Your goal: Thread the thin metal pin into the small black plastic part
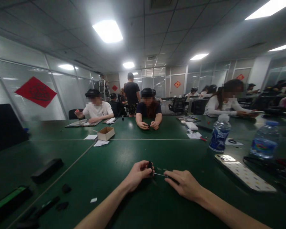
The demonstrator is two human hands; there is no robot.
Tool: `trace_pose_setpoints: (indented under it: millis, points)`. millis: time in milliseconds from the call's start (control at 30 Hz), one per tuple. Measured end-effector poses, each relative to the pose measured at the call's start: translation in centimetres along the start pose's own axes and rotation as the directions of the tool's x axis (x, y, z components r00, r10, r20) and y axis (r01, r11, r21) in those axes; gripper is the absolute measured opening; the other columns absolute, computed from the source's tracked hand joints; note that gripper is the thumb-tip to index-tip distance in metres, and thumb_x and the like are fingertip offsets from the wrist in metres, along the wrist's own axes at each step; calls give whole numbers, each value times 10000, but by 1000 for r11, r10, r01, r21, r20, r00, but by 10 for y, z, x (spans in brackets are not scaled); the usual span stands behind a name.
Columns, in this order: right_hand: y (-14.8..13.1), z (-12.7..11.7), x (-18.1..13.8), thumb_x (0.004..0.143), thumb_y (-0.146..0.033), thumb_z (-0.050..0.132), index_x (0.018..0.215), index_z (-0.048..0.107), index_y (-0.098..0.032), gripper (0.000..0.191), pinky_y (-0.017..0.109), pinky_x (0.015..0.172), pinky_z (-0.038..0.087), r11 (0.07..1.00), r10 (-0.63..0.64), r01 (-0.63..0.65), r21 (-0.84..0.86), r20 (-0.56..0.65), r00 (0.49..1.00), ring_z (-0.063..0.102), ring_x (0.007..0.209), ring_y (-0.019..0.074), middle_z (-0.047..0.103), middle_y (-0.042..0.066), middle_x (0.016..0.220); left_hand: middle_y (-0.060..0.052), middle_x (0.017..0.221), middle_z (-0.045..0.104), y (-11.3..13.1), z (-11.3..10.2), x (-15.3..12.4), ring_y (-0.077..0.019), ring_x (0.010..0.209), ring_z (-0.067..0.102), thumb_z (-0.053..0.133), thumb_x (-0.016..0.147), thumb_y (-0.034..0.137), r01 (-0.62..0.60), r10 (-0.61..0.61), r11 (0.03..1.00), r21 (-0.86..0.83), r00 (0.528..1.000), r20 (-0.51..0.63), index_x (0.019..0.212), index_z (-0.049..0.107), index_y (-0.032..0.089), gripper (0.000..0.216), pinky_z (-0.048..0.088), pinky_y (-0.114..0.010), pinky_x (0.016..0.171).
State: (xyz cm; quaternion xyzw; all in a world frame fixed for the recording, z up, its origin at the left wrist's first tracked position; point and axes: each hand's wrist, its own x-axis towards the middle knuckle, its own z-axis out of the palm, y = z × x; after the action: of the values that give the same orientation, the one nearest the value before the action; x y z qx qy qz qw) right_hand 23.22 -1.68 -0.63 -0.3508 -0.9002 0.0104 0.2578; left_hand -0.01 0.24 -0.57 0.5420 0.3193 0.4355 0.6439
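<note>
Black part [150,165], small, sits pinched in my left fingers [146,172] over the desk [126,154]; my right fingers [173,174] grip a thin metal-shafted tool [159,174] reaching it from the right. I seem to be working tip against part; next calls for steady alignment. A white scrap [93,200] lies near left, a phone [246,175] right.

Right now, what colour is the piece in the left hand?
The piece is black, shown best in the head view.
</note>
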Motion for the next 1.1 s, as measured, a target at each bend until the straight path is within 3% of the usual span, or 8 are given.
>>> trace_pose_setpoints:
  millis: [200, 567, 800, 967, 1100]
  points:
    - [-1, -7, 1, 949, -376, 337, 1039, 627, -164, 370, 211, 563, 425, 997, -31, 29, 72, 25, 999, 578, 627, 118, 648, 53, 764, -86, 910, 605, 5, 4, -2, -183, 846, 569, 738, 690, 262, 14, -14, 1000, 0, 1000, -11, 980, 615, 99, 355, 455, -315, 796]
    - [0, 0, -1, 954, -367, 346, 1080, 621, -157, 368, 216, 549, 437, 1000, 3, -3, 22, -21, 1000, 581, 619, 122, 644, 58, 773, -88, 945, 597, 6, 3, -1, -180, 865, 576, 726, 710, 265, 34, -34, 999, -13, 999, -31, 984, 608, 107, 338, 465, -320, 815]
    - [7, 1, 3, 950, -355, 361, 1105, 606, -164, 347, 270, 692, 516, 971, 209, -179, 158, -194, 959, 641, 780, 154, 682, 73, 936, -87, 907, 597, 3, 5, -2, -188, 837, 592, 771, 655, 241, 77, -78, 996, -44, 997, -23, 938, 609, 101, 355, 479, -343, 807]
    - [1, -3, 3, 926, -348, 404, 1015, 641, -180, 303, 224, 590, 470, 988, 38, -37, 150, -9, 999, 602, 628, 118, 667, 27, 766, -95, 943, 586, 2, 4, -1, -179, 844, 588, 740, 688, 220, 29, -39, 992, -121, 996, -82, 975, 611, 106, 335, 479, -333, 815]
    - [-1, -4, 2, 927, -353, 396, 1015, 640, -167, 319, 220, 580, 445, 993, 42, -39, 116, -17, 999, 592, 625, 121, 656, 37, 748, -102, 968, 584, 1, 4, 0, -181, 851, 585, 739, 691, 210, 28, -39, 993, -114, 994, -101, 991, 613, 108, 341, 472, -353, 832]
